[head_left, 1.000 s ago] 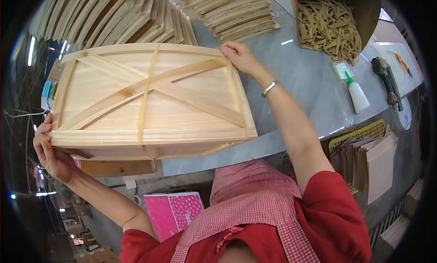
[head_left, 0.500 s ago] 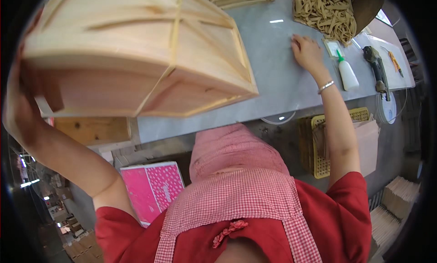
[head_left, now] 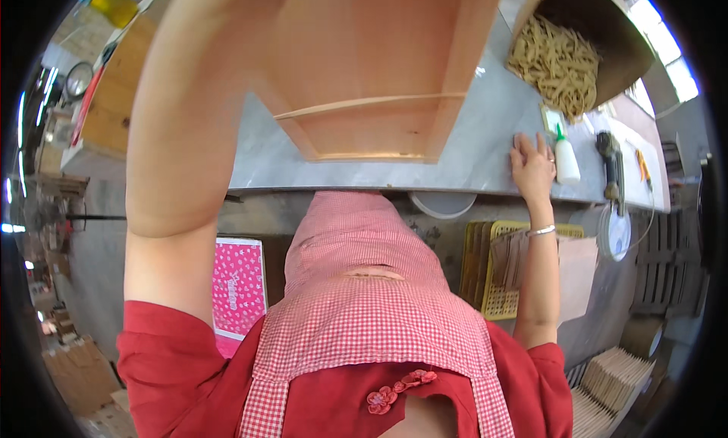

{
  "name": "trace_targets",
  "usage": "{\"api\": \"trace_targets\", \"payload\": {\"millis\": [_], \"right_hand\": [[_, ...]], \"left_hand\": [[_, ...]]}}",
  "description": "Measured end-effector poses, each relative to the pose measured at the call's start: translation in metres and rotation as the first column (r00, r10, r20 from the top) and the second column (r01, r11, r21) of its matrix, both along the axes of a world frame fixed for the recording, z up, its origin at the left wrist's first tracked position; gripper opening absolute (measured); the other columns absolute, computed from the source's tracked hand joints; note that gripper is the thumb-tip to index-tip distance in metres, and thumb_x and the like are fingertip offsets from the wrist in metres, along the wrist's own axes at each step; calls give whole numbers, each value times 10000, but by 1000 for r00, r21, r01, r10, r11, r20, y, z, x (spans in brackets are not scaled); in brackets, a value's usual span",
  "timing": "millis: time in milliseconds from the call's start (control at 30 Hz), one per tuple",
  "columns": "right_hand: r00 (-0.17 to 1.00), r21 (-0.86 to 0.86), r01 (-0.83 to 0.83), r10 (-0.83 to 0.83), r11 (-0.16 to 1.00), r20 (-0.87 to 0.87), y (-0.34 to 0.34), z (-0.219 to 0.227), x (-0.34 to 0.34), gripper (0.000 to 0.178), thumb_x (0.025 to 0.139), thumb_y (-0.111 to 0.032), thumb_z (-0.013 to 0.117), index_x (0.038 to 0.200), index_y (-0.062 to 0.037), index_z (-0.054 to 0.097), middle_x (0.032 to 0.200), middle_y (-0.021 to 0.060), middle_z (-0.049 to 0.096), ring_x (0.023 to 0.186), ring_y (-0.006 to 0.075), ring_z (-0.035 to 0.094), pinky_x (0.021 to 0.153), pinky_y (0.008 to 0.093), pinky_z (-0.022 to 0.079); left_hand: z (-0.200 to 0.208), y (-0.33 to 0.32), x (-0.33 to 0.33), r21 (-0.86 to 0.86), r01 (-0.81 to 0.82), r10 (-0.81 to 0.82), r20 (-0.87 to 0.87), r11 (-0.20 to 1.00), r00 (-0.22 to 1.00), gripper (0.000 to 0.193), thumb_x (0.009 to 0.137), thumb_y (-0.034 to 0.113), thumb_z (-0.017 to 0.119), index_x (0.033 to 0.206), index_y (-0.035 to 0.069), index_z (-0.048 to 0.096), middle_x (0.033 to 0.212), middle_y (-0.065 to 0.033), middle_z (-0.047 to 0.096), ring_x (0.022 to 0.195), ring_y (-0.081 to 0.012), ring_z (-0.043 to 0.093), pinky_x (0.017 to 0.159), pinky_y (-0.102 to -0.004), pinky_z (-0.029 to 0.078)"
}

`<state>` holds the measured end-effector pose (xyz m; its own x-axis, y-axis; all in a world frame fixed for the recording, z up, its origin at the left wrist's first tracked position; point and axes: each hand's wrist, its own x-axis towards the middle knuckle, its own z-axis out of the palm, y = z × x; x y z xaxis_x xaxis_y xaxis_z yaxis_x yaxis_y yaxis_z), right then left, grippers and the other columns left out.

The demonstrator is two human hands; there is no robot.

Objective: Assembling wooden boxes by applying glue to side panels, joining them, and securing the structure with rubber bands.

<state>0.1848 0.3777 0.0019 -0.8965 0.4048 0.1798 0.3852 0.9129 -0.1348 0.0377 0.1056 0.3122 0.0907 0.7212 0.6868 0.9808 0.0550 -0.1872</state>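
Note:
A large pale wooden box stands on the grey tabletop at the centre top, with a tan band stretched across its near side. My left forearm reaches up beside the box, but the hand lies beyond the top edge, so its hold is hidden. Farther right, my right hand rests palm down near the table's front edge, fingers apart and nothing in it. Just beside it is a white squeeze bottle with a green nozzle.
At the back right, a container holds many tan rubber bands. A black-handled tool and an orange-handled cutter lie at the right. Under the table stand a yellow basket and a pink patterned box.
The wooden box has swung from the left to the centre and turned on end. My left arm has risen with it. My right hand has come nearer the table's front edge, beside the bottle.

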Motion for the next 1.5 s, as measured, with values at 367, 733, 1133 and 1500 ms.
{"api": "trace_targets", "payload": {"millis": [367, 733, 1133, 1500], "right_hand": [[82, 170, -809, 394, 562, -915, -132, 267, -81, 263, 1023, 10, 623, 1278, 59, 666, 1231, 131, 694, 1121, 182, 651, 981, 309, 519], [96, 240, -610, 370, 756, -924, -128, 266, -95, 172, 1040, -97, 633, 1080, 70, 650, 1155, 208, 723, 1025, 236, 690, 930, 351, 571], [-31, 144, -551, 152, 822, -988, -145, 268, -108, 162, 1012, -124, 631, 926, 13, 620, 1024, 170, 720, 944, 231, 667, 921, 390, 529], [-17, 157, -576, 181, 802, -983, -151, 268, -108, 191, 1027, -120, 618, 879, -1, 598, 994, 141, 706, 871, 193, 646, 822, 346, 552]], "left_hand": [[-7, -158, 25, 444, -434, 496, -29, 784, 868, 154, 897, 109, 684, 965, -28, 681, 894, -196, 677, 872, -350, 684, 794, -414, 552], [-10, -195, 21, 252, -498, 418, 309, 830, 854, 219, 938, 266, 652, 894, 63, 721, 909, -113, 722, 892, -294, 716, 749, -418, 573], [-176, -205, -82, 252, -792, -111, 967, 556, 230, 410, 966, 392, 655, 1082, -1, 683, 1114, -160, 715, 1013, -237, 685, 864, -382, 540], [-223, -180, -121, 46, -613, -299, 900, 789, -316, 263, 917, 266, 620, 712, 106, 655, 574, 28, 435, 527, -107, 352, 520, -338, 281]]}}
